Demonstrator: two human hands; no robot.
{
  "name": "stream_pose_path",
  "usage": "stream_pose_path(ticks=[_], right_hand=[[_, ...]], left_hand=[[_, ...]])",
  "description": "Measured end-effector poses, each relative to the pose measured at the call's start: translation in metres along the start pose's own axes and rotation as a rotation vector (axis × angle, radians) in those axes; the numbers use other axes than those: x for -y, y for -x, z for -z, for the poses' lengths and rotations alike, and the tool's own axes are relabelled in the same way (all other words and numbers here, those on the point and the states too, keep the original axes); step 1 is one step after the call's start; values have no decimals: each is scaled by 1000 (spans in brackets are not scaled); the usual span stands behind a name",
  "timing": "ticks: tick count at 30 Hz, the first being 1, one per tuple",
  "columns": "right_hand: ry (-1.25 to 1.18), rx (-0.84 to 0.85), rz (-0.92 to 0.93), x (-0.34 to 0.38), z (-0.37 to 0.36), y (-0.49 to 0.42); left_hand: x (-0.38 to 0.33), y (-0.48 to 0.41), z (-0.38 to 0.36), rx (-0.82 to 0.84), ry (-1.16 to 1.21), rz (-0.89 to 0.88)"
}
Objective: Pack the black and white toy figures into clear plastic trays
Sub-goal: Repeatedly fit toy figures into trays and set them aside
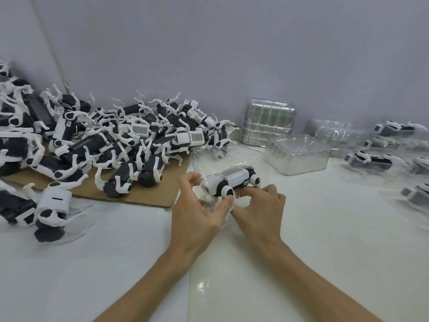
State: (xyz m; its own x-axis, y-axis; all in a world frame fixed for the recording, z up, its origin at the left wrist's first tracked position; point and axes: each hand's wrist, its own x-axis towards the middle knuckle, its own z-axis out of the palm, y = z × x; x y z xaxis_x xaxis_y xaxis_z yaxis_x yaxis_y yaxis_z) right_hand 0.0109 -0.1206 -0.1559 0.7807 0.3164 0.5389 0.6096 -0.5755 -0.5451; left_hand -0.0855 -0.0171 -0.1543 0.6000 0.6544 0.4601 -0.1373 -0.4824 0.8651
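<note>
A black and white plastic toy figure (232, 181), boxy in the body with round black-and-white joints, lies near the middle of the white table (92, 263), seated in a clear, thin plastic tray (209, 163) that is hard to trace against the tabletop. In the head view, the only view, the person's left hand (197, 214) has its thumb pressed against the near round joint of the figure, the other fingers curled loosely above the tray's left end without closing on anything clearly. The right hand (260, 205) has its fingers curled down against the near side of the figure, pressing or pinching a leg into place; exactly what they clasp cannot be told. To the far left, a large heap of unpacked black and white figures (104, 140) sprawls over a flat brown cardboard sheet (144, 194) and onto the table, so most of the work appears left to do. At the far right, several figures already sit in clear trays (371, 159), well apart from the hands. Between them, far of the hands, stand a stack of empty clear trays (299, 154) and a clear ribbed stack with a green tint (269, 119). Some figures carry small white labels with dark print, too small to read; no brand can be made out.
</note>
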Motion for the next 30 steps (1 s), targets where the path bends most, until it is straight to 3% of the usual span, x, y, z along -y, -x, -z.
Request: stream_pose_path(ticks=[11,18,24,30], right_hand=[[-122,-89,5,1,1,-1],[-115,13,-11,0,0,-4],[-192,71,-68,0,2,-6],[-229,121,-13,0,6,-8]], left_hand=[[-1,-2,-2,-76,-16,-43],[-5,-1,-2,-144,-119,-48],[-13,-1,1,-207,-96,-87],[-10,-5,2,-200,-47,-63]])
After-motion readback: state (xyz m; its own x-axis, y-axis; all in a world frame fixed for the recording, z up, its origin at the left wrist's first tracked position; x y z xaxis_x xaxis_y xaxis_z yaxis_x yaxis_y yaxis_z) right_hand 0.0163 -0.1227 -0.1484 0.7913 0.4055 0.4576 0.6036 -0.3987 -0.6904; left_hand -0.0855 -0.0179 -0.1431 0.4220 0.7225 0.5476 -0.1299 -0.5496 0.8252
